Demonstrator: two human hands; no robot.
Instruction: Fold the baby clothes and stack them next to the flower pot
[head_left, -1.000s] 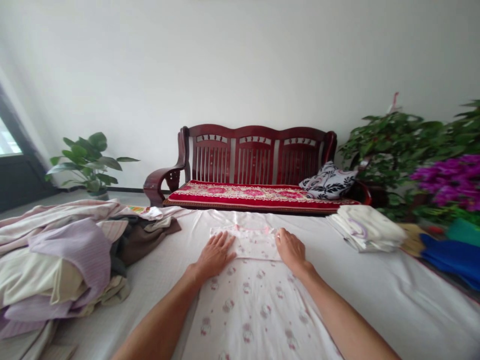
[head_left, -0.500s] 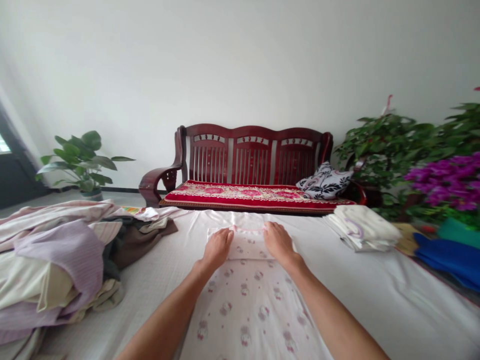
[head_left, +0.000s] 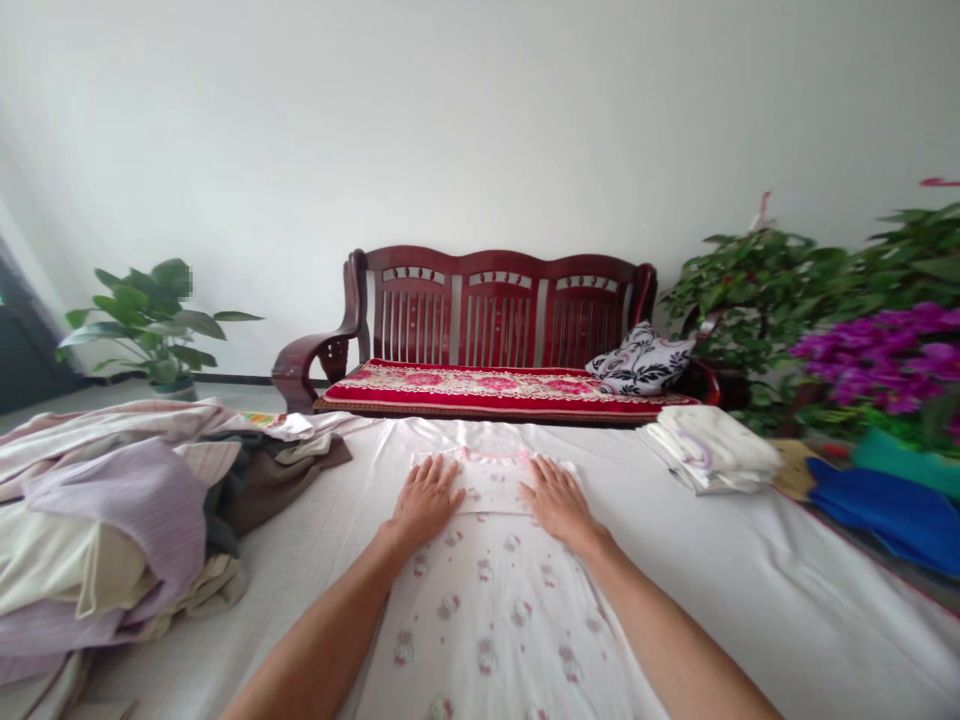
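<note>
A white shirt point(head_left: 487, 590) printed with small cartoon figures lies spread on the white-covered surface in front of me. Its pink-edged neckline is at the far end, where a band of the cloth is folded over. My left hand point(head_left: 429, 498) rests flat on the left side of that band, fingers stretched forward. On the right side my right hand point(head_left: 556, 500) lies flat as well, its fingers slightly spread. Neither hand grips the cloth. The shirt's near end runs out of the bottom of the view.
On the left is a loose heap of clothes point(head_left: 120, 540). A stack of folded white cloth point(head_left: 712, 450) sits at the right, with blue fabric point(head_left: 889, 512) beyond it. Behind stand a wooden bench point(head_left: 495, 310), a potted plant point(head_left: 154, 325) and purple flowers point(head_left: 892, 355).
Both hands have gone from gripping the shirt's far edge near the neckline to lying flat on the cloth with fingers extended. The camera view has shifted slightly.
</note>
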